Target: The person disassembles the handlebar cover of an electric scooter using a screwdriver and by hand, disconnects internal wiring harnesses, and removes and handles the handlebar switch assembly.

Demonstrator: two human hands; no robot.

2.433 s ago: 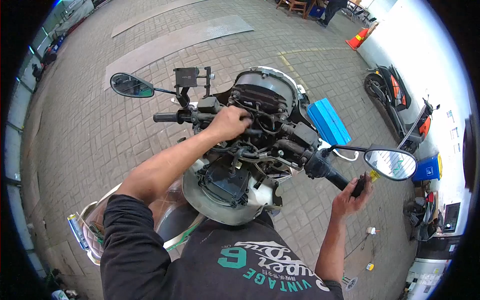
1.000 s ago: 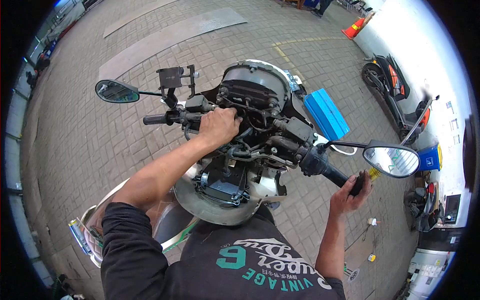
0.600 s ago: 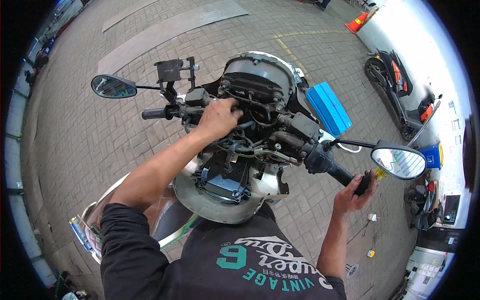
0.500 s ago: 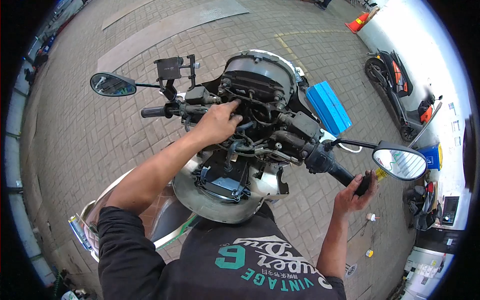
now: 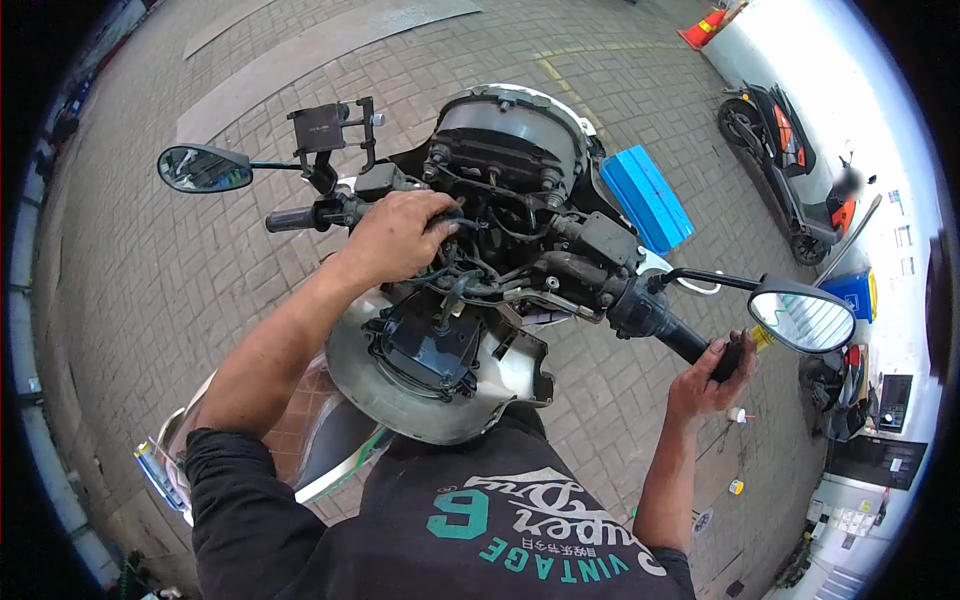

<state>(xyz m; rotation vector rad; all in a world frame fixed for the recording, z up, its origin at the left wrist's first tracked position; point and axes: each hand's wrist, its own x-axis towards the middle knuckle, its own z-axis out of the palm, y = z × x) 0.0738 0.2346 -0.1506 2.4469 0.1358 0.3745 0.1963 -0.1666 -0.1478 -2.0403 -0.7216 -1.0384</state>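
A scooter's opened front end (image 5: 510,130) stands before me, its handlebar wiring (image 5: 470,262) bare. My left hand (image 5: 400,235) reaches in behind the headlight housing, fingers closed around a black cable (image 5: 468,220); its far end is lost among other wires. My right hand (image 5: 712,382) wraps the outer end of the right handlebar grip (image 5: 682,340). A small yellow object (image 5: 763,338) shows just beyond those fingers, and I cannot tell whether the hand holds it. Below the handlebar a black box (image 5: 430,345) sits inside the pale cover (image 5: 375,390).
Mirrors stick out at left (image 5: 205,168) and right (image 5: 802,315), beside a phone holder (image 5: 320,128) on the left bar. A blue box (image 5: 647,200) lies beyond the scooter. Another scooter (image 5: 775,150) stands by the white wall, with an orange cone (image 5: 703,30) farther back.
My left hand has drawn back a little toward the left, and a black cable now shows at its fingers. My right hand stays on the grip. The view has shifted slightly.
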